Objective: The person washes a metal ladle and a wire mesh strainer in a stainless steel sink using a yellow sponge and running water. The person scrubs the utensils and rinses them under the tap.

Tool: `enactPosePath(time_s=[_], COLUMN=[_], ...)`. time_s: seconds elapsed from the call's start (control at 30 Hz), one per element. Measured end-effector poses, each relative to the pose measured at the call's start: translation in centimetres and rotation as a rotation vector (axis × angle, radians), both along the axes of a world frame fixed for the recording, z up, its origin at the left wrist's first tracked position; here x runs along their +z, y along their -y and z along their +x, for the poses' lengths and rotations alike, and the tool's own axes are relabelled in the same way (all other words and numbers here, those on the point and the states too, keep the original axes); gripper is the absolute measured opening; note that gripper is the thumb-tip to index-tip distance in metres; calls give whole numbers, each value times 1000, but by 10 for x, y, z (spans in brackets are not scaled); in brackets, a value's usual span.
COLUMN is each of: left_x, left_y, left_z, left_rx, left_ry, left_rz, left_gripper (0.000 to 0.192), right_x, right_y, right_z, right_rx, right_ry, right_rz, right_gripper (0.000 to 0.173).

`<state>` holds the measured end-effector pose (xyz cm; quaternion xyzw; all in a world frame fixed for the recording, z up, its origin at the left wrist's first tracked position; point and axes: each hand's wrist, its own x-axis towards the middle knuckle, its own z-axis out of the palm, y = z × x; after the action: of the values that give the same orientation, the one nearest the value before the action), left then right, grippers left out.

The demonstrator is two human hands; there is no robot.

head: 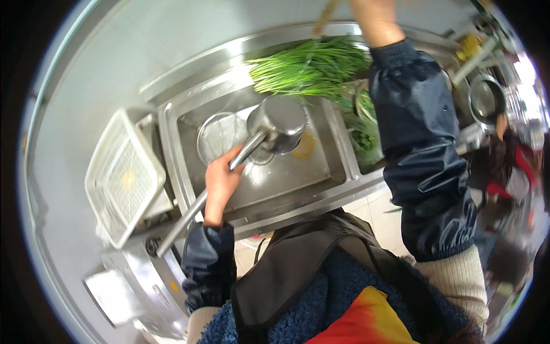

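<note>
My left hand [223, 176] grips the long metal handle of a stainless steel dipper [279, 118]. The dipper's cup is tilted over the sink basin [275, 185], its flat base showing. Below it in the basin lie a round wire-mesh strainer [221, 133] and a yellowish round thing [304, 145] that I cannot identify. My right hand [378, 19] reaches to the top edge of the view, its fingers cut off. Beside it is a blurred brown spout-like piece [325, 17], with a thin water stream below. The water falls onto a bundle of long green stalks [309, 69] along the basin's far side.
A white plastic basket [124, 180] stands tilted left of the sink. Leafy greens [363, 139] lie in the right compartment, partly behind my right sleeve. A steel appliance [150, 279] sits at lower left. Farther right are a round pan [487, 99] and another person [507, 159].
</note>
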<state>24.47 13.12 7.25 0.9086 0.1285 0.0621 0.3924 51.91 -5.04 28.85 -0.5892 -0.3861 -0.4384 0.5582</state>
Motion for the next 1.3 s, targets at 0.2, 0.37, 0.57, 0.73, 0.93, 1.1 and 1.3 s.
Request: enactPosePath(time_s=[0.2,0.37,0.57,0.73,0.93,1.1,1.3], left_x=[40,60,57,84,125,54,74], left_y=[16,58,92,111,201,388,569], left_z=[-14,-32,-38,-41,-23,-4,-123], left_rx=[-52,-76,-235,-304,-361,-1048,-1607], left_ry=[-108,0,141,-433,-894,-1177,-1256], left_rz=[-289,-259,427,-342,-372,-475,-460], left_gripper=[42,43,46,8,46,18,22], right_x=[-74,-198,-272,-275,-286,-301,-271], right_y=[103,219,297,370,394,368,366], right_z=[-69,-169,-274,-350,-441,-506,-552], right_rx=[-47,-353,-36,-244,-256,-173,-89], right_ry=[-470,-1162,-1146,-1296,-1459,-1457,-1275], right_rz=[30,-478,-489,-316,-171,-86,305], right_gripper=[40,11,16,12,17,32,41])
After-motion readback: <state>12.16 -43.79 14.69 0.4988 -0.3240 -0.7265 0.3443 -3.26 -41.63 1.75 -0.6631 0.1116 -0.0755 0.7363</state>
